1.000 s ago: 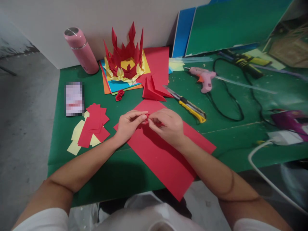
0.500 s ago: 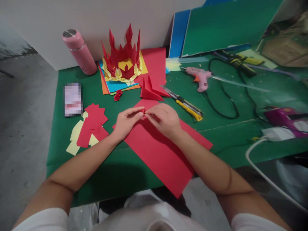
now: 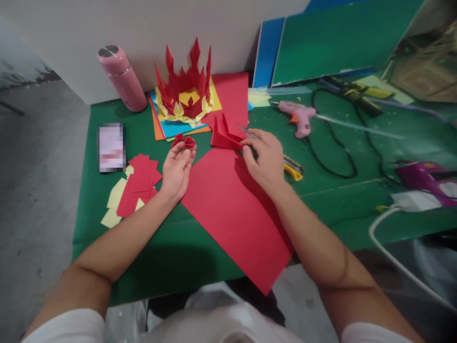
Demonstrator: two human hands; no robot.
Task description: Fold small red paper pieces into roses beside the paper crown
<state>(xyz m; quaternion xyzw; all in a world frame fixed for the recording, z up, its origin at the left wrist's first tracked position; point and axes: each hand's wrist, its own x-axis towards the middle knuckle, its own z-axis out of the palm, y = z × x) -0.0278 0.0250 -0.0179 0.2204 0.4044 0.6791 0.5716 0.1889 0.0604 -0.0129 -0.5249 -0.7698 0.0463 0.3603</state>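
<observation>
A small red paper rose (image 3: 190,142) is pinched in the fingertips of my left hand (image 3: 176,174), whose palm is turned partly up. Just behind it, another red paper rose (image 3: 177,138) is on the table, partly hidden by the fingers. My right hand (image 3: 264,157) has its thumb and index finger closed at the right tip of a folded red paper piece (image 3: 224,136); its other fingers stretch over the yellow utility knife (image 3: 293,170), covering most of it. A large sheet of red paper (image 3: 237,214) lies under and between my forearms.
A red and yellow paper crown (image 3: 185,102) stands on coloured sheets at the back. Left are a pink bottle (image 3: 123,78), a blurred-out phone-like item (image 3: 112,147) and cut paper pieces (image 3: 137,183). Right are a pink glue gun (image 3: 298,114), its black cable and a white power strip (image 3: 416,201).
My left hand has moved left with the rose, turning palm up beside the other rose. My right hand has let go of the rose and moved to the folded red paper, over the knife.
</observation>
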